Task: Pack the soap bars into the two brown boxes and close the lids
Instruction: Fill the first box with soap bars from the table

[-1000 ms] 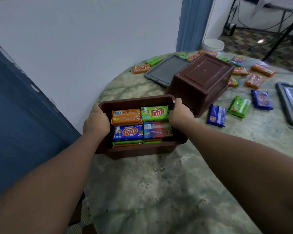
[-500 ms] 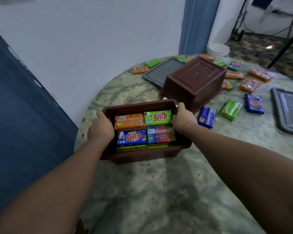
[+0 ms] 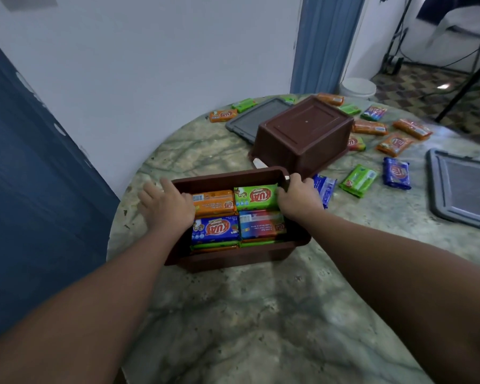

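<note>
An open brown box (image 3: 227, 175) stands near the table's left edge, filled with wrapped soap bars: orange (image 3: 214, 204), green (image 3: 257, 195), blue (image 3: 215, 230) and red-blue (image 3: 261, 224) on top, more beneath. My left hand (image 3: 164, 207) lies at the box's left rim with its fingers stretched outward. My right hand (image 3: 297, 199) grips the right rim, fingers curled over it. A second brown box (image 3: 305, 134) sits upside down just behind. Loose bars lie to its right, among them a blue one (image 3: 325, 188), a green one (image 3: 358, 180) and another blue one (image 3: 396, 173).
One grey lid (image 3: 254, 119) lies behind the upturned box, another (image 3: 466, 187) at the right edge. Several orange and green bars (image 3: 394, 144) are scattered at the far side. A white bucket (image 3: 358, 87) stands on the floor beyond. The round marble table (image 3: 247, 314) drops off on the left.
The filled box has shifted slightly nearer the upturned box. My left hand has loosened its hold on the left rim and its fingers now spread out; the right still grips.
</note>
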The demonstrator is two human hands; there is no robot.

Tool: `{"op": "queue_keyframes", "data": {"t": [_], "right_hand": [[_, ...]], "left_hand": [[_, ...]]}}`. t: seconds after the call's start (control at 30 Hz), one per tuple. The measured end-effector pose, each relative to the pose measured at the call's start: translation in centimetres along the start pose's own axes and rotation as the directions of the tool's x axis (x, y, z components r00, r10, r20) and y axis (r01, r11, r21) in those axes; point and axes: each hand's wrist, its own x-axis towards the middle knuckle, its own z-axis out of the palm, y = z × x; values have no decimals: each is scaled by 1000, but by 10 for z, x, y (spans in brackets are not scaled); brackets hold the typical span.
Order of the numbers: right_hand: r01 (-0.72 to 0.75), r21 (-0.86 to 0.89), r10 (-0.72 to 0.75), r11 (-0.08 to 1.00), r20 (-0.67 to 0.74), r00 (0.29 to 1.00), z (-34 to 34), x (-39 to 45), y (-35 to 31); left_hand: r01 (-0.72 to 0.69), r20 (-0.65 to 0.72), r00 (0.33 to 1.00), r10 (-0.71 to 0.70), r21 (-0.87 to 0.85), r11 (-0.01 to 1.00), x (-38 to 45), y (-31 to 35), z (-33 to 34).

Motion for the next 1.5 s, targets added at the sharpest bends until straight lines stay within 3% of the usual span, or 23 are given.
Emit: {"op": "queue_keyframes", "data": {"t": [0.07, 0.17, 0.33, 0.53, 0.8, 1.03, 1.37, 1.5], "right_hand": [[22, 13, -21, 1000, -73, 997, -4, -2, 4], [35, 32, -29, 999, -160, 987, -18, -2, 17], [12, 9, -10, 1000, -189, 982, -42, 4, 48], [16, -91, -30, 996, -150, 988, -77, 16, 104], [35, -160, -41, 987, -37, 998, -111, 37, 171], [96, -208, -91, 973, 31, 995, -114, 58, 194], [112, -246, -89, 963, 101, 991, -112, 75, 197], [117, -277, -83, 954, 133, 988, -116, 80, 196]], "left_hand": [[-121, -123, 986, 116, -30, 992, -3, 19, -5], [-329, -182, 933, 311, -80, 941, -13, 60, -13], [-554, -92, 828, 553, -287, 781, -34, 132, -19], [-632, 30, 745, 666, -287, 720, -69, 207, 0], [-594, 192, 755, 627, -206, 778, -100, 282, 46], [-606, 282, 764, 580, 6, 795, -93, 301, 75], [-320, 393, 868, 303, -24, 947, -81, 305, 106], [-179, 412, 881, 233, -167, 970, -71, 313, 114]]}}
